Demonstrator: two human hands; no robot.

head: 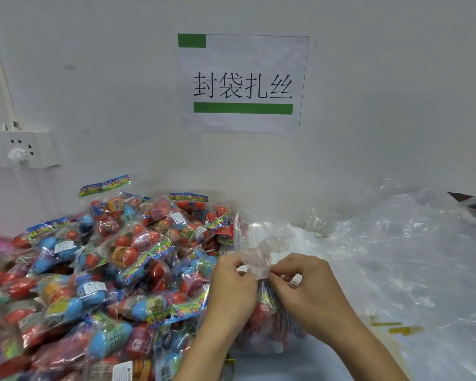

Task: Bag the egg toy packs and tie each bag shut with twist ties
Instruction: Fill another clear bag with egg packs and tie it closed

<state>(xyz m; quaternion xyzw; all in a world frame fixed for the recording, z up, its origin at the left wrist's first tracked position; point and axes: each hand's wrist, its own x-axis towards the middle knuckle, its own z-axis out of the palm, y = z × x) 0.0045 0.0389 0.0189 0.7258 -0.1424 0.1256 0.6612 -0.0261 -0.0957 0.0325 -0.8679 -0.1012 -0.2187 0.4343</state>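
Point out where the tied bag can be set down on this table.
Bare tabletop shows in front of the filled bag, between the forearms. Another bare strip lies just right of the right hand, bordered by the empty clear bags. The whole left is crowded with the pile of egg toy packs.

Red and blue egg toy packs (99, 270); green-barred white sign (243, 83).

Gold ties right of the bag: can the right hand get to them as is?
Probably not yet: the right hand is pinching the bag neck. The ties lie close by, apparently under clear plastic.
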